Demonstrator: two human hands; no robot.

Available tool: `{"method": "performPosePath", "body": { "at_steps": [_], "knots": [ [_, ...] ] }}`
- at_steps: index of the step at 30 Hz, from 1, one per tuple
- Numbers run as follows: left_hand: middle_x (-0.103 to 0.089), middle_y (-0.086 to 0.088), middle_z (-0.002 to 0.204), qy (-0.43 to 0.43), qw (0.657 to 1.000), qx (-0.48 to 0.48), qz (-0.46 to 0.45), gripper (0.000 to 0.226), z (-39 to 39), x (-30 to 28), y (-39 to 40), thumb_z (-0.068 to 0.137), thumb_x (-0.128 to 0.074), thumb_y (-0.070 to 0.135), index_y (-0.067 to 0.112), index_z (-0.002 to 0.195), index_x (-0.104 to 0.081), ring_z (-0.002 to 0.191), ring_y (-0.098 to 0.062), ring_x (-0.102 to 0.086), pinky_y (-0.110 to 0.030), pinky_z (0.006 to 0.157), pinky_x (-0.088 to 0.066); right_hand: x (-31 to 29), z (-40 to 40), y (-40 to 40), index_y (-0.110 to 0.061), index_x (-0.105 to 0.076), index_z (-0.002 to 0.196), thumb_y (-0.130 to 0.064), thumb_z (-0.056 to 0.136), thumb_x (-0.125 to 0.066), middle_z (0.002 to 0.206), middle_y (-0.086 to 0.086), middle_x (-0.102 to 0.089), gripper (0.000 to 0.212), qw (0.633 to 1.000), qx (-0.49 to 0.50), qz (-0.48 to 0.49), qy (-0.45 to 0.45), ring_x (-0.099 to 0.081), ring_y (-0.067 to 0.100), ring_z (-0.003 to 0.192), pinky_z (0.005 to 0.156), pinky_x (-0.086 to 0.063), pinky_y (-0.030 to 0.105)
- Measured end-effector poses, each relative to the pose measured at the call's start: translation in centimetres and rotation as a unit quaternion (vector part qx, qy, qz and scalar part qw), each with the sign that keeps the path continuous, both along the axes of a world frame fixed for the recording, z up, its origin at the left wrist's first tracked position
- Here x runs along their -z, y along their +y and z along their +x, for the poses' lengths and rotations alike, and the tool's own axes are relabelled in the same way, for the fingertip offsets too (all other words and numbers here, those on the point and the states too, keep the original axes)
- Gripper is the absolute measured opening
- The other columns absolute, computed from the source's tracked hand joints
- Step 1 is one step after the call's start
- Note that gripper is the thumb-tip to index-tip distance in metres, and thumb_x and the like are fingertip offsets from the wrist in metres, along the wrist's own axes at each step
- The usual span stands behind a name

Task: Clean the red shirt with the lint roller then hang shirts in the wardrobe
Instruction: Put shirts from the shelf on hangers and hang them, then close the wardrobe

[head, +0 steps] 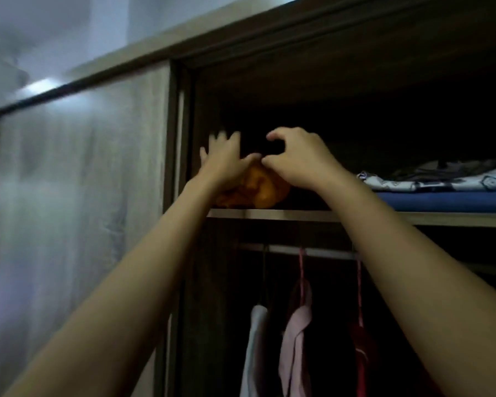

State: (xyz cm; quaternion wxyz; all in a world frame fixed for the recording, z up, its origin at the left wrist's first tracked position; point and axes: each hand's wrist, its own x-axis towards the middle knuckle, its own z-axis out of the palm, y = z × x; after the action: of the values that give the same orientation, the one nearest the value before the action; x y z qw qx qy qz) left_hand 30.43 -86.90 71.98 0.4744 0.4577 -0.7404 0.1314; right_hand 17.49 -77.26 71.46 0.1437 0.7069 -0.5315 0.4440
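Both my arms reach up into the wardrobe's top shelf (284,214). My left hand (224,159) has its fingers spread and rests against an orange bundle of cloth (262,190) on the shelf's left end. My right hand (295,159) hovers just above the bundle, fingers curled, thumb and forefinger apart, holding nothing I can see. Below the shelf, on the rail (312,252), hang a white shirt (254,351), a pink shirt (294,348) and a red shirt (361,356). No lint roller is in view.
Folded clothes lie on the right of the shelf: a patterned white piece (441,181) over a blue one (447,202). The wardrobe's sliding door (78,196) stands at the left. The inside of the shelf is dark.
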Motion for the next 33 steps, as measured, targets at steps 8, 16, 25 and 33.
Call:
{"method": "performPosePath", "body": {
  "at_steps": [8,16,25,33],
  "knots": [
    [-0.057,-0.009,0.123,0.009,0.961,0.085,0.263,0.05,1.3,2.3,-4.5,0.087,-0.061,0.042,0.013,0.127,-0.051,0.11,-0.026,-0.053,-0.042,0.099,-0.041,0.6,0.3,-8.4,-0.014,-0.041,0.14,-0.037,0.087,-0.067,0.132,0.01,-0.051,0.063,0.971,0.041,0.237,0.005,-0.051,0.024,0.113,0.091,-0.045,0.035],
    [-0.062,-0.015,0.115,-0.022,0.957,0.117,0.264,0.037,1.8,2.2,-3.5,0.092,-0.056,0.033,0.007,0.119,-0.056,0.105,-0.029,-0.06,-0.043,0.097,-0.049,0.3,0.3,-7.9,-0.01,-0.038,0.144,-0.051,0.079,-0.07,0.143,0.016,-0.042,0.083,0.962,0.076,0.26,-0.027,-0.044,0.034,0.127,0.095,-0.041,0.04],
    [-0.057,-0.004,0.096,-0.045,0.974,0.189,0.114,0.022,3.4,4.1,0.1,0.096,-0.051,0.025,0.01,0.111,-0.054,0.094,-0.023,-0.059,-0.031,0.081,-0.046,1.1,1.4,-3.8,-0.022,-0.06,0.116,-0.051,0.077,-0.071,0.103,0.001,-0.058,0.05,0.972,0.033,0.231,-0.023,-0.054,0.017,0.091,0.074,-0.04,0.032],
    [-0.06,-0.007,0.106,0.22,0.784,0.531,0.236,0.033,8.4,9.7,5.4,0.091,-0.047,0.022,0.017,0.122,-0.058,0.095,-0.022,-0.059,-0.033,0.077,-0.048,7.6,4.6,3.9,-0.033,-0.045,0.123,-0.028,0.076,-0.075,0.103,-0.004,-0.052,0.056,0.99,0.138,-0.012,-0.022,-0.05,0.014,0.085,0.063,-0.039,0.025]
  ]
}}
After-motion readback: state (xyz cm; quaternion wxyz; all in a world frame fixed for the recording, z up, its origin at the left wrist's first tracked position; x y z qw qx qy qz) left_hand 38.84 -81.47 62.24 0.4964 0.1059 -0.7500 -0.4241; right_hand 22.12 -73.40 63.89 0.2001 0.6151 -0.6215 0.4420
